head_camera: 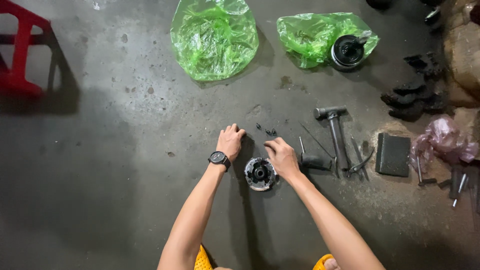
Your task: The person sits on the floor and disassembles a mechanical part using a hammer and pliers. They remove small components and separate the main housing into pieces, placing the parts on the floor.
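Hammer (336, 131), pliers (361, 164) beside right hand (283, 157)

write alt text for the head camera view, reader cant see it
Seen from above, a person's left hand and right hand rest on a concrete floor beside a round metal part. A hammer, pliers and two green plastic bags lie nearby.

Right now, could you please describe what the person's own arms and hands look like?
Both arms are bare to above the elbow, with no sleeves or gloves in view. The left hand has a black wristwatch with a round dark face on a black strap at its wrist. The right hand wears nothing visible.
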